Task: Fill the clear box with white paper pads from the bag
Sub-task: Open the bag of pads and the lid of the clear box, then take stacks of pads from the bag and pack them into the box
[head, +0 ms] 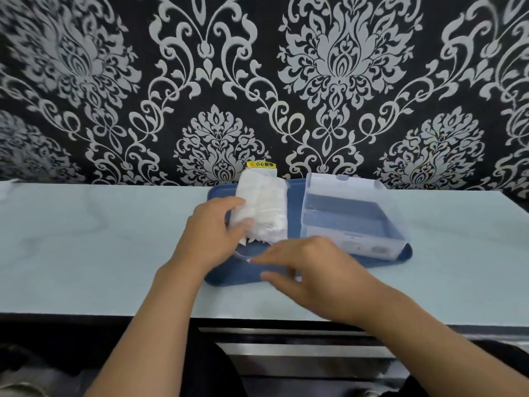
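A clear plastic bag (264, 204) packed with white paper pads lies on a blue mat (252, 270). My left hand (211, 233) grips the bag's near left side, thumb on top. Its open mouth faces me, and my right hand (312, 267) pinches the thin clear edge of that mouth, just in front of the bag. To the right on the mat stands the clear box (352, 222), lid hinged up at the back; I see no pads inside it.
The mat lies on a pale blue countertop (100, 239) against a black and white patterned wall. A small yellow label (262, 164) sticks up behind the bag. The counter's front edge runs below my forearms.
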A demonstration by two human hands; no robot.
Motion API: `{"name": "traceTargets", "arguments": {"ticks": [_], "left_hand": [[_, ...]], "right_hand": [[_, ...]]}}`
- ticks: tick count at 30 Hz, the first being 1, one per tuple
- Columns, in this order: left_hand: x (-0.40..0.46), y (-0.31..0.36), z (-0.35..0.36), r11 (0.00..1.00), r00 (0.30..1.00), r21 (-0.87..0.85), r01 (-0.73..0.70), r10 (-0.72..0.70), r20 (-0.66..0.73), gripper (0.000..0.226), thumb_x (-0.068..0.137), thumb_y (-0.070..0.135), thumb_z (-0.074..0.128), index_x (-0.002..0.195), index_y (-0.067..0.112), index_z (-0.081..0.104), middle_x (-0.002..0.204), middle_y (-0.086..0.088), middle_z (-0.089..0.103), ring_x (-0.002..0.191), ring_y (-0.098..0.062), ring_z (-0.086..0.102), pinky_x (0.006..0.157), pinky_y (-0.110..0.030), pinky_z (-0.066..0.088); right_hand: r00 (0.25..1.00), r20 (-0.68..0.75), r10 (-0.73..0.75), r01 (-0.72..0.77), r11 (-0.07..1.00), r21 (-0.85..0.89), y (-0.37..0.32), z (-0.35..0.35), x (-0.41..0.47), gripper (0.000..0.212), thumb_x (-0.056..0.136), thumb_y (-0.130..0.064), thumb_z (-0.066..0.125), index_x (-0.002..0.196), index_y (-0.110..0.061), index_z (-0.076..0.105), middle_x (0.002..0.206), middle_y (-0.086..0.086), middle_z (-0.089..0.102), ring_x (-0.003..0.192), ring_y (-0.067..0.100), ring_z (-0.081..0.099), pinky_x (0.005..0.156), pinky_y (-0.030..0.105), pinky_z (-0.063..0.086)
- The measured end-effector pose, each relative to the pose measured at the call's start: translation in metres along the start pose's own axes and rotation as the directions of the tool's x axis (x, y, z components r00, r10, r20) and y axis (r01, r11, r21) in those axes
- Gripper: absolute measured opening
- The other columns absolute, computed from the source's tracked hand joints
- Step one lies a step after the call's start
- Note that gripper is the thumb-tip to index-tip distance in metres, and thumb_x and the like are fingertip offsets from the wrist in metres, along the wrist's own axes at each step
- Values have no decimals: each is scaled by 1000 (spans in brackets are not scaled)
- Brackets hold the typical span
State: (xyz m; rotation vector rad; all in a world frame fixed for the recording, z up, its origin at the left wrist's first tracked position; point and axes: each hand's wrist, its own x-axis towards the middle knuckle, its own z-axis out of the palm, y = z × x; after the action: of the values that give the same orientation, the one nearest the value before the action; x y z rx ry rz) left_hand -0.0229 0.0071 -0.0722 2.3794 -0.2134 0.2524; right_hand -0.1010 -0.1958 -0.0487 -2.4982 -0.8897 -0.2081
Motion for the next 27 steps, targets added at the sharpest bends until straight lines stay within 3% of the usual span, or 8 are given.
{"name": "traceTargets", "arguments": {"ticks": [3, 5, 6, 8, 13, 17, 22, 27], "left_hand": [[-4, 22, 6, 994, 982, 87, -62, 77, -174, 18, 94, 39, 62, 94, 28, 77, 84, 7, 71, 75, -16, 64, 69, -34, 53], [-7, 33, 9, 989, 963, 141, -54, 89, -256, 32, 97, 40, 58, 74, 21, 70, 60, 4, 58, 60, -20, 54, 53, -32, 42], [-7, 35, 10, 987, 956, 157, -43, 87, -281, 37, 97, 40, 56, 69, 19, 65, 56, 4, 52, 57, -20, 50, 50, -31, 36], [-5, 38, 11, 986, 950, 162, -36, 84, -302, 38, 98, 39, 56, 67, 18, 62, 57, 4, 50, 57, -21, 49, 49, -30, 30], [1, 41, 9, 986, 950, 161, -34, 81, -300, 35, 98, 41, 56, 71, 21, 65, 62, 3, 53, 60, -21, 51, 49, -29, 30], [1, 42, 10, 985, 948, 165, -56, 104, -302, 35, 99, 39, 55, 72, 19, 65, 63, 4, 54, 59, -22, 51, 49, -31, 36], [3, 40, 12, 987, 950, 141, -76, 115, -291, 28, 101, 33, 54, 81, 22, 70, 79, 8, 63, 70, -16, 55, 56, -31, 41], [3, 42, 18, 997, 987, 44, -56, 62, -150, 20, 104, 29, 44, 89, 23, 56, 81, 2, 60, 73, -23, 56, 63, -44, 50]], "right_hand": [[999, 27, 42, -33, 960, -278, -2, 20, 11, 24, 101, -35, 46, 120, -27, 59, 120, -9, 65, 95, 24, 66, 73, 39, 54], [991, -102, 90, -126, 890, -438, 8, 18, 21, 16, 90, -21, 62, 105, -26, 57, 99, -6, 63, 70, 27, 66, 51, 34, 46], [979, -150, 136, -193, 855, -481, 13, 15, 25, 29, 78, -15, 74, 98, -27, 57, 86, -5, 61, 56, 27, 62, 42, 31, 37], [956, -213, 203, -288, 791, -540, 25, 6, 30, 51, 58, -11, 85, 97, -31, 58, 69, -6, 56, 42, 25, 55, 39, 25, 23], [939, -247, 241, -342, 747, -571, 38, -5, 42, 79, 57, -16, 90, 124, -40, 56, 72, -6, 37, 49, 23, 57, 41, 22, 17], [964, -198, 180, -264, 762, -592, 40, -12, 51, 89, 83, -9, 69, 151, -43, 23, 93, -4, 50, 71, 26, 65, 44, 28, 22], [964, -186, 191, -259, 835, -486, 47, -12, 57, 42, 100, -29, 51, 137, -41, 35, 99, -6, 68, 77, 30, 66, 56, 32, 41], [969, -164, 185, -246, 784, -569, 44, -14, 64, 33, 81, -20, 72, 107, -29, 53, 76, -4, 56, 60, 28, 53, 51, 29, 36]]}}
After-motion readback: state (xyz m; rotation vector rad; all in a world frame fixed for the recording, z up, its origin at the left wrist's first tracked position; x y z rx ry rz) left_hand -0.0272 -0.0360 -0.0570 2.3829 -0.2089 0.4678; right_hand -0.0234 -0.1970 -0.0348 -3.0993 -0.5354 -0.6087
